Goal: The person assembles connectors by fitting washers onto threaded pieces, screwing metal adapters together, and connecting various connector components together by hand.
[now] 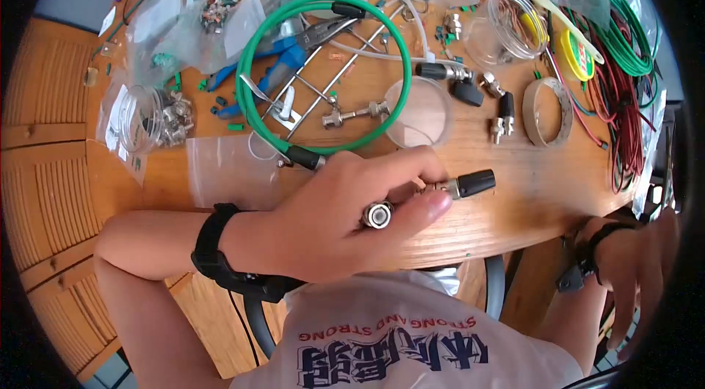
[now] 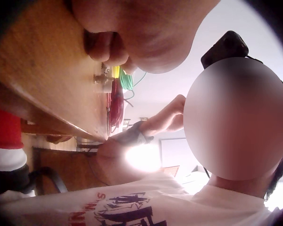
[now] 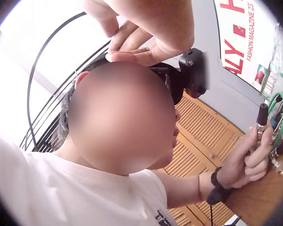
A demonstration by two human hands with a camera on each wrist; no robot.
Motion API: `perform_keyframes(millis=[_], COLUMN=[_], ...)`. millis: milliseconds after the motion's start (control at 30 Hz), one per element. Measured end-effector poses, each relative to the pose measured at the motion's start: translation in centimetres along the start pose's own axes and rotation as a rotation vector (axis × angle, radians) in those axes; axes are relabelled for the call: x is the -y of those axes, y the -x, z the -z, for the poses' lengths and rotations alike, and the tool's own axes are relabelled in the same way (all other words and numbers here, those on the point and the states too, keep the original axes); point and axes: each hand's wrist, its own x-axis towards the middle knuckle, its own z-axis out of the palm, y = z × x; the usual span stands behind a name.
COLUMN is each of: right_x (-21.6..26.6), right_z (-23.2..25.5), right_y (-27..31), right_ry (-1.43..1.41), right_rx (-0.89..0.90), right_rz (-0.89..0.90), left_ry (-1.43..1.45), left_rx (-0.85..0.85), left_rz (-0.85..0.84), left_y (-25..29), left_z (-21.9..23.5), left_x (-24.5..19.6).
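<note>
My left hand is over the table's front edge, pinching a BNC connector with a black boot between thumb and index finger. The boot points right in the head view and upward in the right wrist view. A second metal BNC end shows face-on beside the thumb. Just behind the hand lies a coiled green cable, one of its black boots partly covered by the knuckles. My right hand is raised off the table at the right. In the right wrist view its extended fingers reach the top of the person's head.
Blue-handled pliers and a wire rack lie behind the coil. More BNC connectors, a tape ring, and a round clear lid sit at right. Bags of parts stand left; red wire bundles hang right.
</note>
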Motion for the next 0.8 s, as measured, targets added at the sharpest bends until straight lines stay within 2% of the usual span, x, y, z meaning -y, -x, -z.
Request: perform_keyframes(millis=[133,233,300,333,367,400,467,500,567,600,667,800], right_x=[-1.3,-2.9,-2.6,-2.5,-3.5,-3.2,-4.7,-4.9,-5.2,-5.8,-7.4,-8.2], right_z=[1.1,3.4,5.5,5.9,5.7,5.9,5.8,5.6,5.2,5.2,4.7,4.0], right_y=[1.7,2.7,7.7,9.1,8.8,8.3,8.3,8.2,8.0,8.3,8.7,8.5], right_ry=[0.040,0.086,0.105,0.111,0.284,0.519,0.832,0.825,0.966,0.964,0.953,0.915], right_rx=[-0.032,-0.072,-0.098,-0.108,-0.167,-0.150,-0.226,-0.227,-0.289,-0.289,-0.355,-0.382], right_rz=[-0.010,-0.034,-0.050,-0.054,-0.134,-0.183,-0.173,-0.181,-0.305,-0.305,-0.141,-0.165], left_ry=[0.008,0.014,0.028,0.033,0.056,0.078,0.084,0.050,0.015,0.014,0.035,0.070], left_rx=[-0.043,0.004,-0.074,-0.053,-0.073,-0.096,-0.076,-0.077,-0.076,-0.076,-0.095,-0.075], left_rz=[-0.009,0.007,0.040,0.028,0.067,0.109,0.142,0.087,0.001,0.004,0.023,0.063], left_y=[-0.2,0.0,-0.2,-0.2,0.0,0.0,0.0,0.0,-0.1,-0.2,-0.2,0.0], left_z=[-0.1,0.1,-0.3,-0.5,-0.5,-0.5,-0.4,-0.4,-0.5,-0.6,-0.7,-0.5], left_x=[-0.2,0.1,-0.5,-0.7,-0.7,-0.8,-1.1,-0.9,-0.5,-0.5,-0.4,-0.5])
